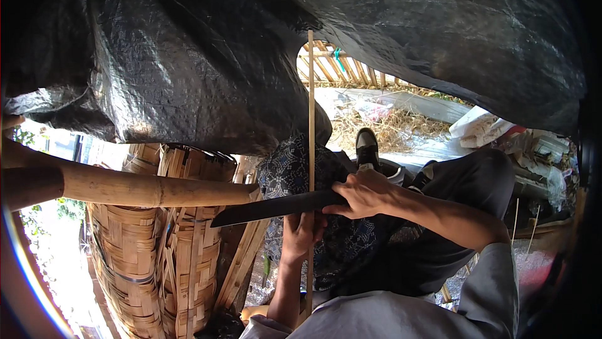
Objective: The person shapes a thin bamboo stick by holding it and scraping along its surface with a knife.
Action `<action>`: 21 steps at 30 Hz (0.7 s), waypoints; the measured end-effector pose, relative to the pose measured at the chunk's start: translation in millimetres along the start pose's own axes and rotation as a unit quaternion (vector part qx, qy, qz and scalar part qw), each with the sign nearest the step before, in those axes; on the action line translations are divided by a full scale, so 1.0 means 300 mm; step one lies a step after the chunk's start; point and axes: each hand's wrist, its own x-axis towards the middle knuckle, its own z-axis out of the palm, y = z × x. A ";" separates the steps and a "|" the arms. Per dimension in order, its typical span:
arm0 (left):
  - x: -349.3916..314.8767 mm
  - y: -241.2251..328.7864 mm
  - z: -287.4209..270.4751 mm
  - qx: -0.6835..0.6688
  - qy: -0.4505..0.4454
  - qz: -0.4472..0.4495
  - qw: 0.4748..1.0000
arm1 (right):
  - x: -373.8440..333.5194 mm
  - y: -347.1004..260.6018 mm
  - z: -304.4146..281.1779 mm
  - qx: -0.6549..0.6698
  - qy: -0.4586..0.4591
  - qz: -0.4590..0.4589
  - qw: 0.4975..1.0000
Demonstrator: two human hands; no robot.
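Note:
A long, thin bamboo strip [311, 107] runs upright through the middle of the view, over a dark patterned cloth [282, 173] on my lap. My left hand [299, 233] is closed around the strip, just below the blade. In my right hand [364, 195] is a large dark knife [269, 208], its blade pointing left and lying across the strip right above my left fingers. The knife's handle is mostly hidden in my right fist.
A thick bamboo pole [138, 186] reaches in from the left, beside tall woven bamboo baskets [125, 245]. Black plastic sheeting [207, 57] hangs overhead and in front. Straw [401, 129] lies on the ground ahead, near my shoe [367, 148]. White sacks [483, 126] are piled at the right.

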 end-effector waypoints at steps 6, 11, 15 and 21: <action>-0.003 -0.062 -0.023 -0.025 0.008 0.026 0.999 | -0.016 -0.037 -0.008 0.024 -0.032 0.017 0.999; 0.007 -0.059 -0.031 0.020 0.001 0.042 0.999 | 0.003 -0.007 0.010 0.047 -0.043 0.037 0.997; 0.045 -0.047 -0.043 0.076 -0.011 0.066 0.995 | 0.047 0.022 0.028 -0.016 -0.005 0.043 0.999; 0.025 -0.005 -0.022 -0.011 -0.017 0.018 1.000 | 0.063 0.039 0.005 -0.047 -0.008 0.063 0.997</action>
